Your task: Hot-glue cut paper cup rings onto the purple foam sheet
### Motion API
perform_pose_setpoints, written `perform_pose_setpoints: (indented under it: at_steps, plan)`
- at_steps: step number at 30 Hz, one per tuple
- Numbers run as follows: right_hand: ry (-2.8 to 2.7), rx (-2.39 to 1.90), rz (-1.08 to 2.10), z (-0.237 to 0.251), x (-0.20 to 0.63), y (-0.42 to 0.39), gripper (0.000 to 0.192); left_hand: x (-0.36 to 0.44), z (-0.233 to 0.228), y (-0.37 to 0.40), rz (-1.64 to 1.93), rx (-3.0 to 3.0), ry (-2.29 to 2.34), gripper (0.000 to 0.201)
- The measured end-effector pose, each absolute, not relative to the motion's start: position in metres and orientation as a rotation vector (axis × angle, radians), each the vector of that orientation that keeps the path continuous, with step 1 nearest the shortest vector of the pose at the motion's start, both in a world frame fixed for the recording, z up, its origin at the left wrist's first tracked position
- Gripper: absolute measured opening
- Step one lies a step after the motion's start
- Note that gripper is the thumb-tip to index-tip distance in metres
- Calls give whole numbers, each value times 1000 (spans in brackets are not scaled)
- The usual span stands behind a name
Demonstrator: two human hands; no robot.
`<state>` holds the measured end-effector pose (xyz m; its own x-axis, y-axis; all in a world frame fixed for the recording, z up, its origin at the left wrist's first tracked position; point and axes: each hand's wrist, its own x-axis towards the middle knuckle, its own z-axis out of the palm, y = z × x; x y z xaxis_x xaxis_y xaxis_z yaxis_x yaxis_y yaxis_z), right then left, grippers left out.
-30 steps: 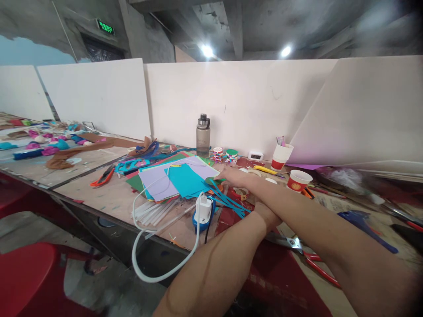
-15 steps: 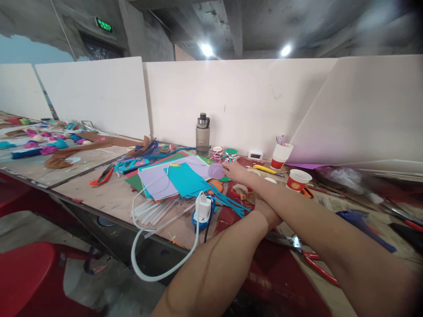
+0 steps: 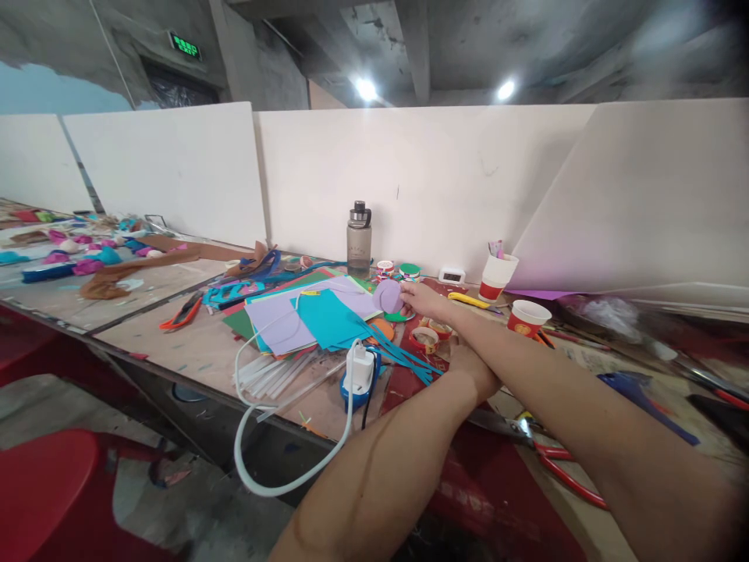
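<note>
1. Head view: a round lilac paper cut-out (image 3: 387, 296) is pinched by the right hand (image 3: 422, 300) fingers, raised above the counter (image 3: 193, 343) near its far edge.
2. The left hand (image 3: 473, 373) is mostly hidden under the right forearm; its fingers cannot be told.

A plywood table (image 3: 193, 343) is carrying paper sheets (image 3: 304, 316) at center, a bottle (image 3: 359, 247) behind, and cups (image 3: 512, 297) at right.

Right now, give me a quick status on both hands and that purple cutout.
Right hand pinching purple paper disc, lifted off the paper stack. Left hand mostly hidden under right forearm. Tape rolls just below.
</note>
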<state>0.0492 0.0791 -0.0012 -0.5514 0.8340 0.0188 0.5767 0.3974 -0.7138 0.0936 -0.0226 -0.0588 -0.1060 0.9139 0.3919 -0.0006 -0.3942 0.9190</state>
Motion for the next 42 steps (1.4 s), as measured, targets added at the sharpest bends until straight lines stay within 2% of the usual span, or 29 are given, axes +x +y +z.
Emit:
perform_pose_setpoints:
  at_steps: [2, 5, 9, 13, 15, 17, 22, 26, 35, 42]
  plan:
    - [-2155, -1195, 963, 8, 59, 79, 31, 92, -56, -20, 1538, 1457, 1122, 38]
    - [-1936, -1159, 913, 26, 85, 77, 17, 87, -51, -9, 1512, 1321, 1221, 25]
    - [-1677, -1147, 759, 38, 138, 63, 14, 77, -41, 4, 1630, 1137, 1221, 7]
    - [-1563, -1171, 635, 30, 184, 32, 6, 71, -26, 4, 1763, 1020, 1114, 29]
    - [-1542, -1177, 633, 21, 196, 16, 7, 70, -20, 0, 1831, 1063, 904, 35]
    - [-1519, -1163, 670, 12, 202, 3, 12, 70, -17, -2, 1820, 1112, 797, 32]
    - [-1412, -1081, 818, 2, 207, -6, 34, 67, -18, -4, 1679, 1147, 861, 22]
    - [-1301, -1015, 875, 2, 214, -2, 42, 64, -18, -2, 1643, 1115, 849, 26]
    - [-1235, -980, 832, 1, 221, 3, 41, 60, -18, 2, 1616, 988, 899, 36]
    - [-1441, -1010, 681, -2, 213, -3, 23, 66, -16, -7, 1609, 1174, 826, 28]
